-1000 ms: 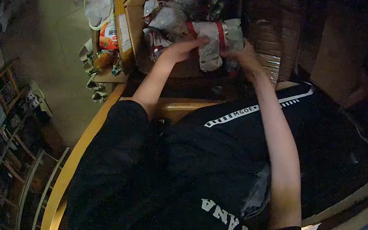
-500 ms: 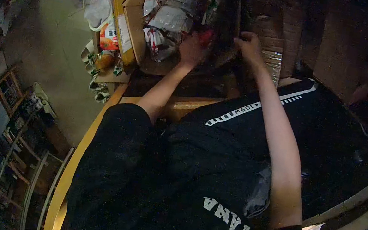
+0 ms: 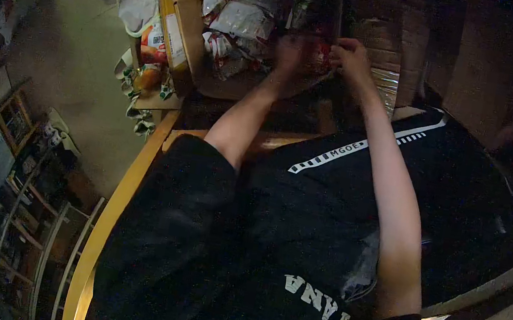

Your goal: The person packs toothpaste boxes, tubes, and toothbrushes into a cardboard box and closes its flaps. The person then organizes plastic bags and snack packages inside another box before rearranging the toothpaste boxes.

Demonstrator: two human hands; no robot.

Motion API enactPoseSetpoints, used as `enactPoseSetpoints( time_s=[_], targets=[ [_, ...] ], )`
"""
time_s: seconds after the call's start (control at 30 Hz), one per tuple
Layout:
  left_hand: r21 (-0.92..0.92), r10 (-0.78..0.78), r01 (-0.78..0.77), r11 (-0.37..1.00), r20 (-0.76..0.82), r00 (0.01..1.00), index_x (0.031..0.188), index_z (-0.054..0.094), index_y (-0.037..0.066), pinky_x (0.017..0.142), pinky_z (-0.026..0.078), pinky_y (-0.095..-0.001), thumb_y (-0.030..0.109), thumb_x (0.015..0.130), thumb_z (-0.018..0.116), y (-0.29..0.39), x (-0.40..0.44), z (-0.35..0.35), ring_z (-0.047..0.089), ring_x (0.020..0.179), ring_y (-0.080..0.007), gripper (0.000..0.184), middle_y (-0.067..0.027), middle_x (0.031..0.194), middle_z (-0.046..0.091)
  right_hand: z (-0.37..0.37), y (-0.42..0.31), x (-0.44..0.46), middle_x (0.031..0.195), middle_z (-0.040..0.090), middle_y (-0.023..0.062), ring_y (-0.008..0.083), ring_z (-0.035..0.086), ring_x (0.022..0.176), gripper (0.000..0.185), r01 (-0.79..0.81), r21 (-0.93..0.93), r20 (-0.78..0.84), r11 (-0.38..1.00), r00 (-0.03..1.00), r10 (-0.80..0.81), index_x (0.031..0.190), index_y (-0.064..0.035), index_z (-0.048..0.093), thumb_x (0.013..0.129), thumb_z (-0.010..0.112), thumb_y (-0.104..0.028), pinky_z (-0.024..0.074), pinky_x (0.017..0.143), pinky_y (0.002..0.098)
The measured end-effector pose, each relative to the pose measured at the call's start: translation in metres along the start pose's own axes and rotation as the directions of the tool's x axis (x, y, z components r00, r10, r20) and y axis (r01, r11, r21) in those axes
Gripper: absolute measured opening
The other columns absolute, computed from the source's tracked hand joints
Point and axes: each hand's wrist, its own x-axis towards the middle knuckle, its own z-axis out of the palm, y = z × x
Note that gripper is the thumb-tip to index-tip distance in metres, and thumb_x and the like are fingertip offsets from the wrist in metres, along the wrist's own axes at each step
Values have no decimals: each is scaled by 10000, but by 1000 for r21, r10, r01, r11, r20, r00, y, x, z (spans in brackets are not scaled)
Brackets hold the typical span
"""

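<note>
Pale floor [image 3: 91, 71], shadowy rack [image 3: 46, 254]; left hand [image 3: 293, 54] blurred inside cardboard box [image 3: 192, 17], right hand [image 3: 354, 61] curled at rim, grips unclear.

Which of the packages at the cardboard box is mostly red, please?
The red package between left hand and right hand. Whitish packages at left show red only in patches; the far package looks dark greenish.
</note>
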Motion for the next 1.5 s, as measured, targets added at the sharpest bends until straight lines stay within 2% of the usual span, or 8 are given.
enactPoseSetpoints(
  time_s=[0.5, 0.6, 0.7, 0.8, 0.9, 0.93, 1.03, 1.5],
  targets=[
    [861, -28, 248, 444, -263, 964, 1156, 424, -27, 685, 463, -433, 610, 642, 563, -44, -41, -26, 554, 852, -353, 831, -218, 1157, 441, -11, 26, 5, 731, 586, 91, 162, 577, 611, 273, 158, -9, 22, 987, 987, -157, 1007, -9, 496, 773, 578, -122, 473, 527, 268],
    [14, -512, 628, 778, -565, 647, 1166, 394, -46, 769, 426, -476, 601, 644, 575, -62, 3, -24, 478, 974, -424, 851, -240, 1226, 351, -14, 17, -11, 751, 583, 91, 159, 576, 629, 280, 77, -73, -19, 994, 997, -78, 1021, -6, 489, 785, 564, -136, 472, 539, 273],
    [918, -913, 388, 81, -88, 398, 1161, 389, -53, 803, 400, -488, 563, 639, 613, -70, 33, -25, 472, 999, -388, 837, -262, 1200, 361, -15, -1, -16, 766, 587, 86, 141, 576, 638, 275, 62, 94, 82, 994, 994, -70, 1022, -14, 495, 795, 555, -156, 467, 547, 271],
    [-390, -447, 277, 878, -466, 764, 1171, 377, -65, 829, 380, -487, 512, 625, 656, -135, 27, 6, 479, 1005, -362, 842, -259, 1180, 394, -10, -10, -16, 766, 589, 76, 133, 575, 643, 280, 56, -16, 79, 998, 995, -54, 1025, -19, 499, 796, 553, -171, 461, 553, 262],
    [150, -850, 987, -51, -526, 36, 1063, 466, -62, 802, 399, -459, 428, 647, 659, -99, 48, -9, 513, 955, -346, 671, -231, 1093, 485, -10, -9, -19, 767, 590, 73, 133, 575, 636, 278, 65, -8, 76, 998, 995, -65, 1023, -21, 504, 796, 554, -174, 453, 556, 249],
    [442, -732, 842, 310, -454, 508, 1013, 502, -58, 799, 405, -441, 407, 667, 640, -111, 21, -29, 513, 953, -348, 597, -225, 1054, 513, -10, -7, -20, 767, 591, 73, 134, 575, 631, 272, 70, -13, 81, 997, 994, -68, 1020, -23, 507, 797, 552, -171, 452, 555, 246],
    [629, -108, 323, 707, -355, 929, 889, 560, -35, 727, 426, -428, 391, 708, 597, -183, 10, -45, 533, 894, -336, 464, -207, 945, 558, -12, -2, -19, 751, 600, 89, 155, 578, 639, 219, 83, 43, 37, 996, 996, -84, 924, -15, 541, 747, 597, -130, 459, 574, 271],
    [578, 586, -394, 714, -185, 789, 550, 501, 43, 321, 225, -306, 406, 844, 435, -53, -7, -16, 269, 306, -155, 472, -33, 384, 294, -9, -15, -23, 779, 608, 99, 155, 595, 631, 278, 65, 74, 91, 995, 993, -72, 1033, -17, 513, 800, 554, -164, 459, 527, 266]
  ],
)
